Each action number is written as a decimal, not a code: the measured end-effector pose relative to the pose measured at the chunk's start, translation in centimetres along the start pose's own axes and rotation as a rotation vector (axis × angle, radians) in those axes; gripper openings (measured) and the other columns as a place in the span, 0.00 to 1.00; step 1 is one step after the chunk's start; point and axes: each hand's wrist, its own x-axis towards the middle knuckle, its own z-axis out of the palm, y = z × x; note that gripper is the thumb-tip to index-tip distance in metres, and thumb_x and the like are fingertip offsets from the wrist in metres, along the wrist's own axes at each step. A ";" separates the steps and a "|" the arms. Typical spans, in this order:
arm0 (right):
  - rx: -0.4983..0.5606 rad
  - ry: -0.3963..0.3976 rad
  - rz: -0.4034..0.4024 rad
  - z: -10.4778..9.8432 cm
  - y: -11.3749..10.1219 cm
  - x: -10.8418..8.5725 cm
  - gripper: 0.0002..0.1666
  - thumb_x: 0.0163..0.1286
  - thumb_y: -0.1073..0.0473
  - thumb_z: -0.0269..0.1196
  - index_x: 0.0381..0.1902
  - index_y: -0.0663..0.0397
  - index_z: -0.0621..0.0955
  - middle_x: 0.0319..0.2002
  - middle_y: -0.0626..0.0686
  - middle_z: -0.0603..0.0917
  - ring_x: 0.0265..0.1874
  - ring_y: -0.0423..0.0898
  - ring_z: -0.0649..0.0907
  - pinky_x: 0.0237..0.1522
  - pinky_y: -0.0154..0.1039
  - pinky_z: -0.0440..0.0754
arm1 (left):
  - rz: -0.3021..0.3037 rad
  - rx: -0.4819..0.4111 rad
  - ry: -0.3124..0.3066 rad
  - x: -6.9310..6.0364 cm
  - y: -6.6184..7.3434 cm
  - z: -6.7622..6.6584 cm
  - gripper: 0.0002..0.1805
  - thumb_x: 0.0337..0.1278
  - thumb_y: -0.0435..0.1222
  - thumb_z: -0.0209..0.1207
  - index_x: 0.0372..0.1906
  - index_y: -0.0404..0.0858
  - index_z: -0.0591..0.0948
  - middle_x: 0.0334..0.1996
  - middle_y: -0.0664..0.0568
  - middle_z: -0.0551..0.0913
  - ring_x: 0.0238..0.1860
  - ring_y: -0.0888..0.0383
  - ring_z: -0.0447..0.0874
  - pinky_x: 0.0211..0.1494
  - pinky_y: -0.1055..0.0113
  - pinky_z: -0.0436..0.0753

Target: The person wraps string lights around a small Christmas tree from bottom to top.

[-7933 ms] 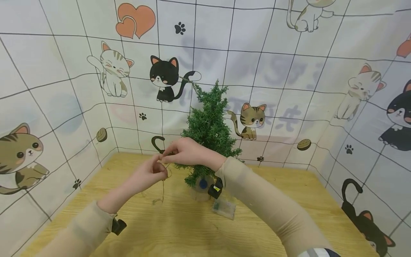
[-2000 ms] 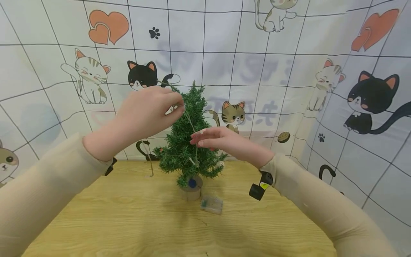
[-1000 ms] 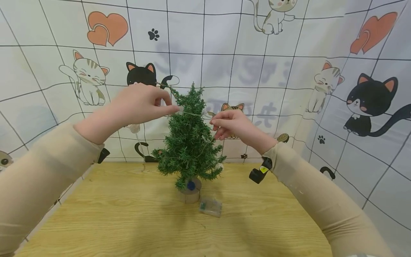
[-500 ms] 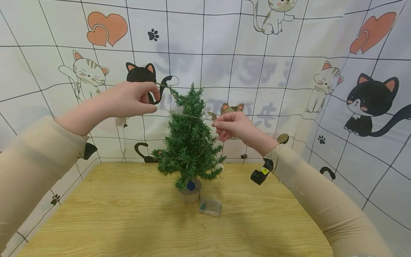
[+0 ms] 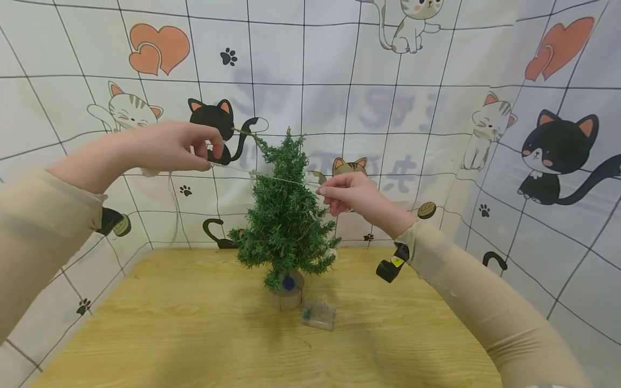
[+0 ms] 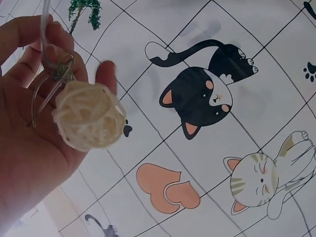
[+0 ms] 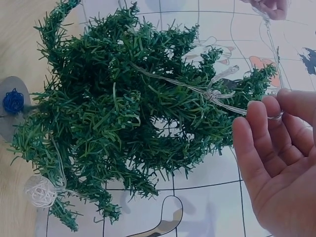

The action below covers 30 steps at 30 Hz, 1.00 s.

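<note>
A small artificial Christmas tree [image 5: 286, 221] stands upright on a round base [image 5: 285, 300]. My left hand [image 5: 167, 145] is raised left of it, thumb and fingers pinching a thin string-light wire [image 5: 278, 179]. In the left wrist view a cream wicker ball [image 6: 89, 116] hangs on the wire beside the palm. My right hand [image 5: 359, 196], on the tree's right side, pinches the same wire. The wire crosses the upper branches between both hands, with a knotted part [image 7: 212, 95] in the right wrist view. A white wicker ball [image 7: 42, 191] hangs on a lower branch.
A flat clear plastic box [image 5: 318, 315] lies in front of the base on the wooden table [image 5: 204, 334]. A small blue ball [image 5: 288, 283] sits at the base. A cloth backdrop with cat drawings [image 5: 402, 81] encloses the back and sides.
From both hands together left of the tree, my right hand has come to its right side. Over the last second my left hand has moved left, stretching the wire across the branches.
</note>
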 end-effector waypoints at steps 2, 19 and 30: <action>0.004 0.002 0.001 0.1 0.0 -0.1 0.16 0.69 0.58 0.64 0.47 0.66 0.82 0.30 0.58 0.83 0.24 0.47 0.83 0.38 0.45 0.84 | 0.019 0.065 0.025 0.2 0.0 -0.1 0.14 0.62 0.33 0.52 0.51 0.46 0.72 0.39 0.50 0.76 0.16 0.57 0.63 0.20 0.63 0.67; -0.065 -0.040 -0.062 1.4 -0.5 -0.8 0.16 0.70 0.59 0.62 0.46 0.70 0.81 0.30 0.63 0.82 0.23 0.48 0.82 0.36 0.45 0.83 | -0.231 -0.025 0.444 -0.3 -1.8 -0.7 0.28 0.62 0.47 0.59 0.63 0.39 0.71 0.45 0.43 0.79 0.35 0.49 0.75 0.36 0.56 0.69; -0.082 -0.022 -0.062 1.2 0.5 -1.0 0.15 0.70 0.59 0.62 0.46 0.68 0.82 0.28 0.62 0.82 0.23 0.50 0.83 0.37 0.46 0.83 | -0.118 -0.506 0.299 -0.9 -2.2 0.3 0.17 0.60 0.43 0.65 0.45 0.36 0.77 0.38 0.52 0.78 0.32 0.53 0.84 0.41 0.65 0.83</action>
